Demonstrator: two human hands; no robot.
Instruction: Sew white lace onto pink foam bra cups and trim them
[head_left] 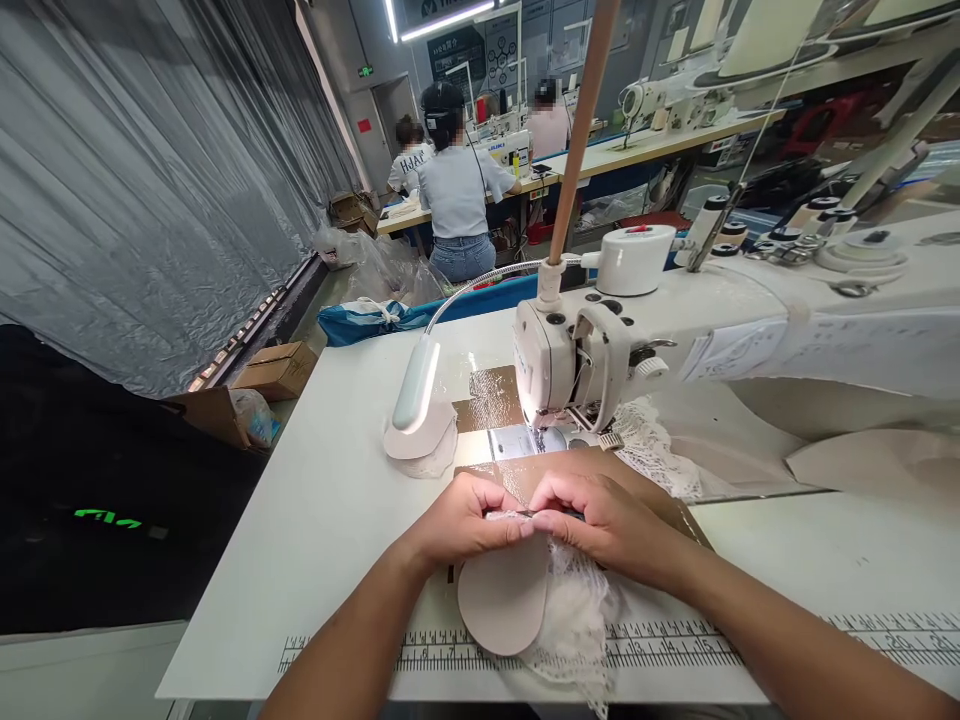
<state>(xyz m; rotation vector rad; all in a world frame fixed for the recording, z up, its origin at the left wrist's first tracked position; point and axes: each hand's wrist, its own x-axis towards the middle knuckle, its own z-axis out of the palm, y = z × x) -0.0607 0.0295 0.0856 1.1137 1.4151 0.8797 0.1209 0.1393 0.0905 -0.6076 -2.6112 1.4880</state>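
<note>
My left hand [476,515] pinches the top edge of a beige bra cup [504,598] together with white lace [574,610]. Its thumb and fingers meet my right hand [581,515] at that edge, just in front of the sewing machine's needle area. A slim dark tool [574,514] shows partly in my right hand; the fingers hide most of it, so its kind is unclear. Below the hands the cup hangs over the table's printed ruler, and the lace trails to the right of it toward the front edge.
The white sewing machine head [562,360] stands beyond my hands, with a lit gooseneck lamp [417,385] at its left. Stacked cup pieces [420,450] lie under the lamp. More lace [649,450] lies right of the needle. Other people sit at machines farther back.
</note>
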